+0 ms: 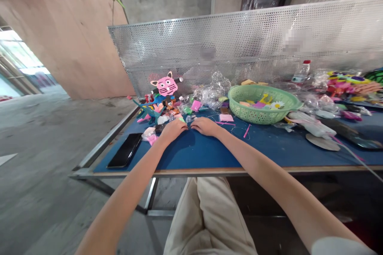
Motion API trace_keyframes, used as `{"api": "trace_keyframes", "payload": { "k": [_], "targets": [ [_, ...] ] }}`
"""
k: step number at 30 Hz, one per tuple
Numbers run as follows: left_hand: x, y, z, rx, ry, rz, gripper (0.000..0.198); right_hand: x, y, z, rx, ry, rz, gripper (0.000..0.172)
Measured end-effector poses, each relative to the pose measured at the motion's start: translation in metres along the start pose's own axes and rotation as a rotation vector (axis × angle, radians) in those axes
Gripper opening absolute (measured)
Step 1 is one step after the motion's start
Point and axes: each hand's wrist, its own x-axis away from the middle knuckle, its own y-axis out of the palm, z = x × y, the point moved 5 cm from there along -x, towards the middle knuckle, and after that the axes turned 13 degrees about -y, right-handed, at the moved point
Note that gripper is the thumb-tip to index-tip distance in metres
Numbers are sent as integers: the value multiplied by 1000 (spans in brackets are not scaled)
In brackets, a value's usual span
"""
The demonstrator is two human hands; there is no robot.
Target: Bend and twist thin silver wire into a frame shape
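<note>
My left hand (172, 128) and my right hand (205, 125) rest close together on the blue table top (197, 151), fingertips nearly meeting at a small thing between them that I cannot make out. Both hands have their fingers curled down and drawn together. Just beyond them lie small foam pieces in pink (226, 118), green and white, and clear plastic bags (209, 93). A pink cat-face foam figure (166, 85) stands upright behind the pile at the left.
A green plastic basket (263, 114) with foam bits sits right of the hands. A black phone (125, 150) lies at the table's left front. A glue gun (314, 126) and another dark device (353, 135) lie at the right. A perforated metal screen (245, 44) backs the table.
</note>
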Motion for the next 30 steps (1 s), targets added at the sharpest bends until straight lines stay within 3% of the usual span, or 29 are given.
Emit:
{"api": "trace_keyframes", "payload": {
  "k": [4, 11, 14, 24, 30],
  "targets": [
    [1, -2, -14, 389, -194, 10, 19, 6, -5, 7, 29, 6, 22, 24],
    [0, 14, -16, 1072, -494, -165, 45, 5, -15, 3, 130, 13, 94, 27],
    [-1, 16, -13, 1080, -527, -167, 47, 4, -17, 0, 181, 16, 99, 28],
    [-3, 17, -25, 815, -561, 48, 31, 0, -8, 5, 163, 123, 34, 29],
    [-5, 4, -18, 1018, -518, 175, 36, -8, -30, -10, 209, 169, 55, 29]
  ]
}}
